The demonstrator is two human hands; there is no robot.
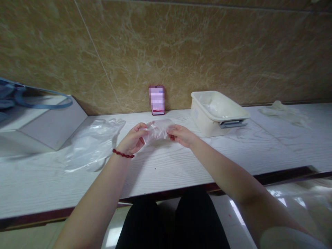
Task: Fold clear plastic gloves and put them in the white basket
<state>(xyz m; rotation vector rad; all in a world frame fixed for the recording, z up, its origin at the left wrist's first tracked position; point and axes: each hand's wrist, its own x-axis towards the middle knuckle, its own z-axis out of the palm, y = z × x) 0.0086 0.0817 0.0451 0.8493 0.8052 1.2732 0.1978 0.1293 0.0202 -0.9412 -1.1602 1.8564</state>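
Observation:
Between my two hands stretches a thin, clear plastic glove [158,130], folded and wrinkled, held just above the table. My left hand [135,138], with a dark red bead bracelet [123,154] at the wrist, pinches its left end. Its right end is gripped by the closed fingers of my right hand [181,135]. To the left lies a loose pile of clear plastic gloves [90,145], flat on the table with fingers showing at the far end. A cream plastic box [207,121] stands to the right of my right hand, lidless, with some clear plastic inside.
A phone [157,100] with a lit screen leans against the marbled wall [166,52]. At the left stands a white box [52,128] with a blue strap [44,103] over it. Crumpled whitish plastic [284,112] lies far right on the white wood-grain table [166,173].

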